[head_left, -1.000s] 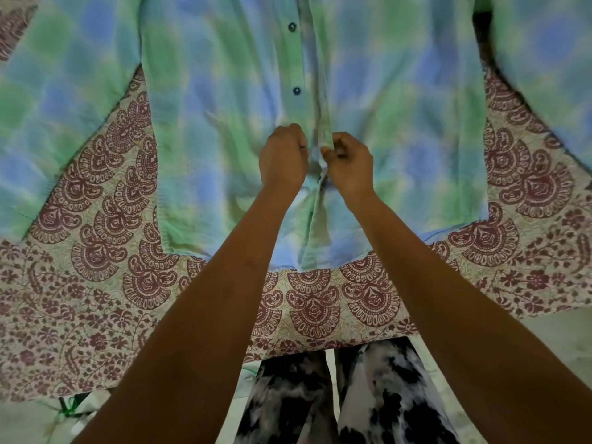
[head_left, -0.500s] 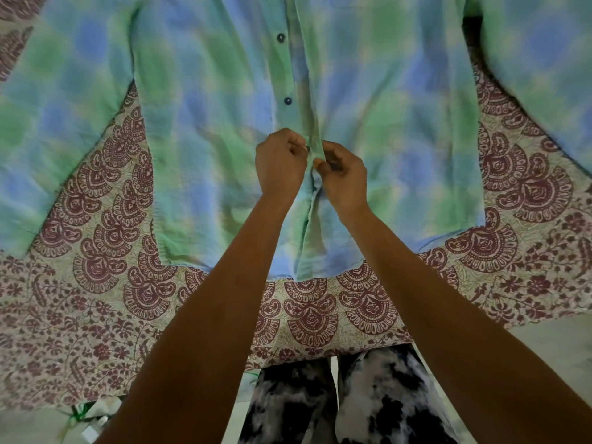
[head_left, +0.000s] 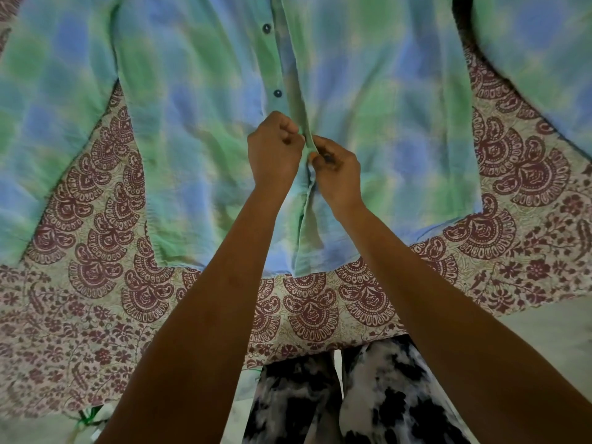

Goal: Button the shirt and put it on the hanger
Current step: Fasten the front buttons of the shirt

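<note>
The green-and-blue shirt (head_left: 384,123) lies spread front-up, with a patterned cloth (head_left: 96,299) under it. At the shirt's front opening, just below two dark buttons (head_left: 277,93), the left hand (head_left: 275,152) and right hand (head_left: 336,168) each close a pinching grip on a front edge.

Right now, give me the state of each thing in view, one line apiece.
Green-and-blue checked cotton shirt, spread flat, front up.
Upper dark round button, unfastened.
Lower dark round button, unfastened.
Maroon paisley printed cloth, spread under the shirt.
Left hand, grips the shirt's front edge.
Right hand, pinches the other edge.
</note>
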A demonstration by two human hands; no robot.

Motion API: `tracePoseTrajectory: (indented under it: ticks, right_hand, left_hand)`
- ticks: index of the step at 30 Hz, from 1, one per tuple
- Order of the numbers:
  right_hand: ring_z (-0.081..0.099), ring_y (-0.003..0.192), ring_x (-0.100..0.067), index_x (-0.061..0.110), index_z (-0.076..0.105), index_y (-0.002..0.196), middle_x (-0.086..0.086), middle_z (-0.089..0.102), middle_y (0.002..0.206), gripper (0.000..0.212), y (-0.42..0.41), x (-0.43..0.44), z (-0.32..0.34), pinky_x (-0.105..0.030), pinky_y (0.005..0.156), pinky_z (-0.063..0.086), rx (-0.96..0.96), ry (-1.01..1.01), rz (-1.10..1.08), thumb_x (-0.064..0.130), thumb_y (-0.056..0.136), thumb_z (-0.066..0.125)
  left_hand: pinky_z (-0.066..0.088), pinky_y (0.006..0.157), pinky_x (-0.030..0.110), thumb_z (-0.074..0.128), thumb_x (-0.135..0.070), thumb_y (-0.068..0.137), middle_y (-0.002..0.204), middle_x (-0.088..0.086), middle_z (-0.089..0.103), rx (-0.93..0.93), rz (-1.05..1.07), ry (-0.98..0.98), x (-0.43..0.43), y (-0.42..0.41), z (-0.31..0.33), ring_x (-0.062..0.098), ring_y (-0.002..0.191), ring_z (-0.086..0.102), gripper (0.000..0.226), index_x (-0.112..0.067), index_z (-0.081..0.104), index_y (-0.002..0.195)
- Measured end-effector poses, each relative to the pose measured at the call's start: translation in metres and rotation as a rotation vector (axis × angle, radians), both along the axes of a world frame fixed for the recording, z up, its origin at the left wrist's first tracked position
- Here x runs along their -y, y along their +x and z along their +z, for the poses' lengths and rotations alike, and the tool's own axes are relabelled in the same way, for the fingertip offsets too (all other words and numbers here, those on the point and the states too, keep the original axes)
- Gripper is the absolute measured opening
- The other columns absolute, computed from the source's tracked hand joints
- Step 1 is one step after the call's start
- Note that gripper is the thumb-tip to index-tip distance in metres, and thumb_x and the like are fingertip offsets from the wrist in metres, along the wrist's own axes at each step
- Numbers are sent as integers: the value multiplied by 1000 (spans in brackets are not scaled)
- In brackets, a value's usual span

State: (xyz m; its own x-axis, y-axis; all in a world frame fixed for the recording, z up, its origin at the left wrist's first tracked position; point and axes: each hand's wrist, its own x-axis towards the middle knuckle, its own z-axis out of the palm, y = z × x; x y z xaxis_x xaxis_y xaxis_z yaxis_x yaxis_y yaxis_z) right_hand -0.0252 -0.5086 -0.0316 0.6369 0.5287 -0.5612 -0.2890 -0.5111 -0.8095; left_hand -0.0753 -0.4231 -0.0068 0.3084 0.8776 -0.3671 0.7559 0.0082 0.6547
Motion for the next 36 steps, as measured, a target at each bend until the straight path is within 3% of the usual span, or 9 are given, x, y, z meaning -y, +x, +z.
tracePoseTrajectory:
  ticks: [5, 9, 12, 16, 20, 24, 27, 33, 36]
  right_hand:
    - [65, 91, -25, 8, 68, 107, -12, 69, 102, 24, 2, -1, 3, -33, 88, 51, -18, 1, 28, 8, 89, 52]
    - [61, 73, -28, 18, 69, 73, -14, 66, 78, 20, 12, -5, 3, -40, 77, 51, -124, 3, -50, 23, 83, 53]
    - [60, 71, -22, 19, 68, 69, -8, 65, 71, 23, 21, -10, 1, -37, 74, 50, -157, 21, -48, 10, 86, 56]
    - [63, 68, -18, 17, 69, 70, -1, 68, 69, 28, 24, -11, 0, -27, 67, 52, -169, 76, 14, -4, 82, 56]
    - [63, 70, -15, 7, 69, 79, -1, 66, 72, 5, 14, -7, -1, -31, 73, 54, 51, 85, -18, 3, 79, 66]
    - [61, 66, -11, 4, 67, 83, 0, 65, 72, 7, 1, -4, 2, -32, 70, 55, 244, 106, -78, 9, 80, 64]
    - [64, 68, -15, 4, 67, 88, -7, 69, 79, 11, -5, -4, 1, -36, 71, 56, 296, 76, -47, 11, 82, 62]
    - [65, 69, -15, 5, 68, 89, -9, 70, 82, 13, -8, -9, 3, -34, 69, 56, 394, 45, -11, 16, 84, 62]
    - [66, 70, -17, 6, 69, 89, -9, 71, 80, 15, -9, -10, 3, -37, 69, 56, 382, 34, -6, 18, 85, 61]
  left_hand:
    - [41, 60, 5, 65, -6, 78, 64, -17, 52, 41, -21, -19, 0, -3, -1, 0, 61, 53, 13, -17, 57, 75]
    - [51, 69, 18, 65, -5, 78, 64, -15, 56, 47, 0, -64, 0, -6, -2, 8, 65, 59, 7, -12, 64, 78]
    - [56, 77, 33, 64, -3, 77, 68, -4, 63, 67, -7, -89, -1, -6, -2, 18, 70, 63, 6, -8, 68, 79]
    - [57, 79, 36, 60, 2, 77, 68, -2, 63, 82, 57, -160, -4, -8, -3, 18, 71, 64, 14, -10, 67, 80]
    - [58, 75, 32, 54, 8, 77, 66, -3, 61, 112, 128, -261, -1, -4, 1, 14, 64, 62, 23, -11, 66, 81]
    - [52, 72, 29, 53, 4, 80, 76, 12, 56, 279, 390, -569, 1, -1, 7, 23, 74, 55, 16, -8, 60, 73]
    - [53, 70, 23, 61, -6, 84, 75, 11, 55, 404, 488, -701, 4, -4, 8, 21, 77, 56, 5, -4, 59, 79]
    - [57, 79, 40, 67, -8, 80, 73, 7, 65, 329, 493, -441, 11, -3, -7, 21, 72, 61, 15, -18, 66, 70]
    - [54, 74, 36, 68, -9, 79, 69, 4, 64, 313, 491, -375, 14, -2, -10, 17, 66, 58, 15, -19, 64, 69]
